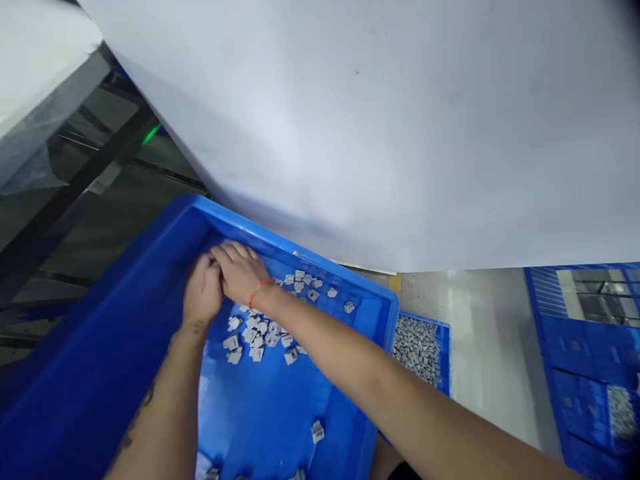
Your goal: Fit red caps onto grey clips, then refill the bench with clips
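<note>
Both of my hands are inside a deep blue bin [260,233], close together at its far left corner. My left hand [203,290] has its fingers curled against my right hand; what it holds, if anything, is hidden. My right hand [241,270], with an orange band at the wrist, has its fingers bent and pressed together, and its palm side is out of sight. Small grey parts [260,333] lie loosely on the bin floor beside and below my hands. One grey part [317,431] sits apart, nearer to me.
A large white sheet [375,133] hangs beyond the bin's far edge. Dark metal framing [75,187] stands at the left. To the right are a smaller blue bin full of grey pieces [417,347] and stacked blue crates [580,373].
</note>
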The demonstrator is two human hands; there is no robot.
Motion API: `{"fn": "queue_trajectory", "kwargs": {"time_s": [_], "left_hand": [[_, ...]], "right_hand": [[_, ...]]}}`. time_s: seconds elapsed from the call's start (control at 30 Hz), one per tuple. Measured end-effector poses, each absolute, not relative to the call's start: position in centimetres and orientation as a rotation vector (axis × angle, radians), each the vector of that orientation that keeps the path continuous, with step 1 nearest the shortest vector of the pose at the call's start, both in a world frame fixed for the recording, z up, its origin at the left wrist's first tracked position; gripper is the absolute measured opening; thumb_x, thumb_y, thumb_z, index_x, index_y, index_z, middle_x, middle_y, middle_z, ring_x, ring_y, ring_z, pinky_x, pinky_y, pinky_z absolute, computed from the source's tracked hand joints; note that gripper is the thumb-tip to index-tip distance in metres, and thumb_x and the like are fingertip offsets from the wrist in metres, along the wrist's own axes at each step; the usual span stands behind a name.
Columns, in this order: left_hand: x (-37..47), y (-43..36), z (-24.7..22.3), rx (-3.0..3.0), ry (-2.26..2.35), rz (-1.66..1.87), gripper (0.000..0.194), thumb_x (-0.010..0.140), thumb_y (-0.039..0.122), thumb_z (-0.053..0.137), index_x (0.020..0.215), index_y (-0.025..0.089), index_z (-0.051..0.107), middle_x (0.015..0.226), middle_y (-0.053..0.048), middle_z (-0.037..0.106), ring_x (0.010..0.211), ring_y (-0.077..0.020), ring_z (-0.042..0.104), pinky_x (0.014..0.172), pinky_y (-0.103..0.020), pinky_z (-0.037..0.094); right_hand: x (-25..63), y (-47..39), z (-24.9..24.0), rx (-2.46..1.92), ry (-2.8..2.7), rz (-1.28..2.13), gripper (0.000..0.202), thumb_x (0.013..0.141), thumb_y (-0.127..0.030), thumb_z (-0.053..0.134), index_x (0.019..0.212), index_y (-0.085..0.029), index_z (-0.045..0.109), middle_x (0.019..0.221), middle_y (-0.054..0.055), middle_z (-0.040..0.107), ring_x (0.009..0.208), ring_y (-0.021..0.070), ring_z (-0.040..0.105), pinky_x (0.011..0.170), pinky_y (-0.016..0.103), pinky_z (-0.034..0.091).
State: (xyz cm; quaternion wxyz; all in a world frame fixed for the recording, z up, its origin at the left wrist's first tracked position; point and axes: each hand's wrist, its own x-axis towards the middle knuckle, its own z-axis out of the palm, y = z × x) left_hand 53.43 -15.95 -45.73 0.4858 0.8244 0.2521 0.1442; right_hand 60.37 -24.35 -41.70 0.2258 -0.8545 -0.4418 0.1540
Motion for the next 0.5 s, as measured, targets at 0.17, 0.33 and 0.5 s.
{"fn": "queue_trajectory", "kwargs": {"time_s": [0.17,0.33,0.5], "left_hand": [[48.9,-21.1,-44.4,1.952,0.446,0.205,0.053,0.093,0.06,0.035,0.102,0.017,0.064,0.113,-0.009,0.066,0.113,-0.0229,0.058,0.101,-0.05,0.043],[46.2,-21.7,-44.1,2.012,0.595,0.226,0.051,0.095,0.054,0.032,0.119,0.018,0.06,0.133,-0.011,0.056,0.139,-0.0277,0.034,0.115,-0.061,0.017],[47.3,-22.5,-44.3,2.021,0.497,0.152,0.051,0.095,0.053,0.036,0.131,0.02,0.05,0.145,-0.011,0.045,0.141,-0.0293,0.031,0.114,-0.061,0.022]], "right_hand": [[57.1,-34.1,-40.9,-2.442,-0.887,0.27,0.029,0.095,-0.021,0.046,0.118,-0.014,0.061,0.127,0.01,0.06,0.123,0.0225,0.049,0.112,0.041,0.033],[56.1,-38.2,-42.3,-2.442,-0.64,0.163,0.036,0.099,-0.026,0.038,0.128,-0.018,0.057,0.133,0.01,0.057,0.124,0.0236,0.049,0.106,0.044,0.038],[54.1,-38.8,-42.2,-2.39,-0.56,0.108,0.033,0.096,-0.038,0.046,0.123,-0.027,0.061,0.127,0.003,0.061,0.122,0.0202,0.051,0.11,0.038,0.035]]}}
